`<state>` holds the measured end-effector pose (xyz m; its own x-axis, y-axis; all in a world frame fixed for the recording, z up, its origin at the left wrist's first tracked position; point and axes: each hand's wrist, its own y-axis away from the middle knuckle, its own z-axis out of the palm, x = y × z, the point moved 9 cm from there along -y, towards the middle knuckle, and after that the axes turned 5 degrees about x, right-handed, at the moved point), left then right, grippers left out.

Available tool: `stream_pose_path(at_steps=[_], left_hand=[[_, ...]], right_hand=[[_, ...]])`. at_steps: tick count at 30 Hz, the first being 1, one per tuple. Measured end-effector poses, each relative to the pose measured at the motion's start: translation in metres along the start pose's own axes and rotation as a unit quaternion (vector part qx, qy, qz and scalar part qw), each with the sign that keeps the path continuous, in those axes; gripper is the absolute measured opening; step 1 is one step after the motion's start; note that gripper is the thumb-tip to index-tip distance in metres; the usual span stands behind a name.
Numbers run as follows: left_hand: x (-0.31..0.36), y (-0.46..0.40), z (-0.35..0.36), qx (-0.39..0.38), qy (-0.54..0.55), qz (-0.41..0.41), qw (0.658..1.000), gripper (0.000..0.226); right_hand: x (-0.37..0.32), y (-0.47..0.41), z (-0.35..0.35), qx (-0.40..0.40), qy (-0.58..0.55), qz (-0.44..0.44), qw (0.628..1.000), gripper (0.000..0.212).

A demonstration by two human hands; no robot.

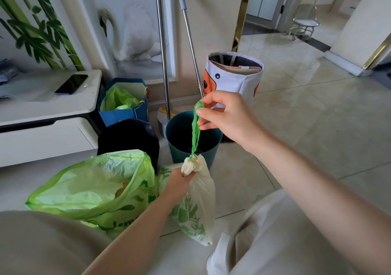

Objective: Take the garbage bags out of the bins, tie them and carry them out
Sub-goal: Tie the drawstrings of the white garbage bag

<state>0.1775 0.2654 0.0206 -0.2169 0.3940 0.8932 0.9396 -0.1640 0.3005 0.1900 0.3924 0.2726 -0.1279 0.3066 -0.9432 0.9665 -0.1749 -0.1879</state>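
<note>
A small whitish garbage bag [198,202] with green leaf print hangs in front of me, its neck gathered shut. My left hand [178,182] grips that gathered neck from below. My right hand [224,116] pinches the green drawstring [195,131] and holds it taut straight up from the neck. Behind them stands a teal bin [213,147] with nothing visible inside. A larger green drawstring bag [91,188] lies open on the floor to the left, with rubbish showing inside.
A dark bin or bag [129,137] stands behind the open green bag. A blue paper bag [124,103] with green plastic sits by a white cabinet [48,114] bearing a phone [70,84]. Two mop poles [165,63] and a printed fabric basket [234,73] stand behind the teal bin.
</note>
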Motion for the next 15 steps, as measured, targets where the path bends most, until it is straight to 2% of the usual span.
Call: stream_pose_path(at_steps=[4,9,13,15], left_hand=[[-0.002,-0.005,0.014,-0.026,-0.006,0.002,1.0,0.025],[-0.01,-0.006,0.022,-0.06,-0.093,0.02,0.994,0.009],[-0.011,-0.007,0.005,-0.032,-0.101,0.014,0.994,0.028],[-0.011,-0.007,-0.007,-0.04,-0.125,0.019,0.991,0.032]], right_hand=[[0.008,-0.003,-0.003,0.013,0.002,-0.002,1.0,0.006],[0.035,-0.006,-0.004,0.022,0.048,0.017,0.998,0.003],[0.047,-0.01,-0.002,0.026,0.082,0.019,0.996,0.005],[0.043,-0.014,0.001,0.032,0.135,-0.006,0.99,0.008]])
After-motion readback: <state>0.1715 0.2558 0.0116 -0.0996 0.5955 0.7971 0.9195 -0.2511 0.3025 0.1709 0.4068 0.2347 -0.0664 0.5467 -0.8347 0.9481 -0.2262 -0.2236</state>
